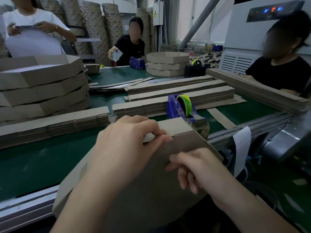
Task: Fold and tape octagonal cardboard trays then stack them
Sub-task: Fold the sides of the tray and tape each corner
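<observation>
A brown cardboard tray point(148, 187) stands on edge against the near side of the green table, partly folded. My left hand point(127, 140) pinches its top rim where two wall flaps point(175, 126) overlap. My right hand point(196, 169) lies against the tray's outer wall just below that joint, fingers loosely bent and blurred. A blue tape dispenser point(180, 106) with a green-cored roll sits right behind the tray's top corner. A stack of folded octagonal trays point(42, 88) stands at the left of the table.
Piles of flat cardboard strips point(176, 95) lie across the green table point(37, 158). A second tray stack point(167, 66) and two more dispensers sit at the far end. Three people work around the table. A metal rail point(249, 132) and machine border the right.
</observation>
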The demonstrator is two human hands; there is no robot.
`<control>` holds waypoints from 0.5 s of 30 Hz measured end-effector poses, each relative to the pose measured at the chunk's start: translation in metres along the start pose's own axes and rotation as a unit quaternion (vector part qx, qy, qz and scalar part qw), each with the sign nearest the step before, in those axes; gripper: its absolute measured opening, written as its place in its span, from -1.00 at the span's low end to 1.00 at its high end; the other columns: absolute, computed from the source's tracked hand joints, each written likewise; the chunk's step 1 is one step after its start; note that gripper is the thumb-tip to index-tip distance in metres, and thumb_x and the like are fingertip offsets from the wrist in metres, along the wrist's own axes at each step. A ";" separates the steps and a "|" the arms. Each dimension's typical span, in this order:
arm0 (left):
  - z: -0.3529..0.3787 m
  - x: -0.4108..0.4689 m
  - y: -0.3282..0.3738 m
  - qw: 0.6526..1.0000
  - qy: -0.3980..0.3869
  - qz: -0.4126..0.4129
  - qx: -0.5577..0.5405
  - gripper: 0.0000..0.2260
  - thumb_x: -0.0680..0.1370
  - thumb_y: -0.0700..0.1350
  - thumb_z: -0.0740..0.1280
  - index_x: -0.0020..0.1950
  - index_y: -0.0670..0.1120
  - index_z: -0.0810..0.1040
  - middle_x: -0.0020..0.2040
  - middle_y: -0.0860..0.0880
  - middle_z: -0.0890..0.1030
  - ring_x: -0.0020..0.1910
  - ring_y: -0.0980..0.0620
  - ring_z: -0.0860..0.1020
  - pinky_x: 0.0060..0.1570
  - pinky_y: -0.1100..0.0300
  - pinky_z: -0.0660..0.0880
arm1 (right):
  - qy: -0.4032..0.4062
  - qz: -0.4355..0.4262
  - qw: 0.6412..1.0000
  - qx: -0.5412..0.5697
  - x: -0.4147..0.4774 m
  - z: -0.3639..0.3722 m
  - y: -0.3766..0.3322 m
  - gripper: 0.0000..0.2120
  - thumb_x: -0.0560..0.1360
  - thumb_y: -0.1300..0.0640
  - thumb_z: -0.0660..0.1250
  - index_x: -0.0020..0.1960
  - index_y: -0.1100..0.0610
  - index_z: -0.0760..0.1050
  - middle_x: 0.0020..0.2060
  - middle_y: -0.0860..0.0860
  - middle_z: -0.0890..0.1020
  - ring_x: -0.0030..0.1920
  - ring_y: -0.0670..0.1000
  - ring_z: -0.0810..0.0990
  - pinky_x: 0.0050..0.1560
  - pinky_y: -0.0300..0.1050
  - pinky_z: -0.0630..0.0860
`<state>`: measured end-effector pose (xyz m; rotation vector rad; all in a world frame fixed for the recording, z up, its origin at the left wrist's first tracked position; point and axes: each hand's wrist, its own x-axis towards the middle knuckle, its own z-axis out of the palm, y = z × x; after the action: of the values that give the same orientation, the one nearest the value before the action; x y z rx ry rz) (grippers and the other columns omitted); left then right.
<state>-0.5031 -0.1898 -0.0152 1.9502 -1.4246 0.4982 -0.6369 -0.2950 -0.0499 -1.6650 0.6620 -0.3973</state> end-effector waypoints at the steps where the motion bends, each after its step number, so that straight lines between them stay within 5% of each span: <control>1: -0.002 -0.001 -0.002 1.000 -0.007 -0.005 -0.008 -0.81 0.43 0.22 0.38 -0.27 0.15 0.61 -0.12 0.19 0.64 -0.10 0.07 0.61 -0.29 0.07 0.52 | 0.012 -0.021 1.000 -0.013 0.000 -0.001 0.002 -0.67 0.50 -0.03 0.35 -0.30 0.17 0.67 -0.59 0.06 0.47 -0.60 -0.05 0.33 -0.52 -0.28 0.29; 5: -0.007 -0.002 -0.006 0.999 -0.044 -0.003 0.011 -0.85 0.39 0.20 0.32 -0.13 0.21 0.60 -0.03 0.20 0.61 -0.03 0.04 0.58 -0.25 0.13 0.43 | 0.195 -0.249 0.948 0.033 0.008 -0.025 -0.002 -0.65 0.48 -0.06 0.27 -0.38 0.11 0.60 -0.63 0.00 0.40 -0.59 -0.14 0.33 -0.51 -0.37 0.30; 8: -0.009 -0.004 -0.007 0.996 -0.075 0.016 0.054 -0.76 0.39 0.20 0.31 0.02 0.21 0.59 0.00 0.15 0.58 -0.04 0.00 0.58 -0.25 0.16 0.34 | 0.226 -0.301 0.924 -0.071 0.030 -0.041 -0.010 -0.83 0.54 0.01 0.29 -0.18 -0.04 0.61 -0.34 -0.13 0.59 -0.30 -0.19 0.53 -0.24 -0.37 0.42; 11: -0.011 -0.005 -0.008 0.987 -0.113 0.029 0.106 -0.61 0.36 0.20 0.37 0.18 0.24 0.54 0.05 0.14 0.55 -0.01 0.01 0.56 -0.21 0.18 0.34 | 0.102 -0.214 0.959 -0.155 0.050 -0.049 -0.017 -0.86 0.55 0.01 0.29 0.03 -0.06 0.61 -0.07 -0.16 0.63 -0.04 -0.22 0.55 -0.02 -0.23 0.42; 15: -0.016 -0.005 -0.011 0.978 -0.172 0.012 0.118 -0.52 0.36 0.25 0.36 0.27 0.34 0.38 0.17 0.23 0.40 0.15 0.10 0.43 -0.07 0.20 0.30 | -0.050 -0.143 0.987 -0.061 0.059 -0.047 -0.023 -0.76 0.42 -0.08 0.33 0.00 -0.02 0.65 -0.12 -0.06 0.70 -0.02 -0.06 0.65 0.02 -0.16 0.46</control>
<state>-0.4930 -0.1731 -0.0102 2.2967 -1.6643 0.3649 -0.6140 -0.3658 -0.0239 -1.8910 0.3782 -0.4818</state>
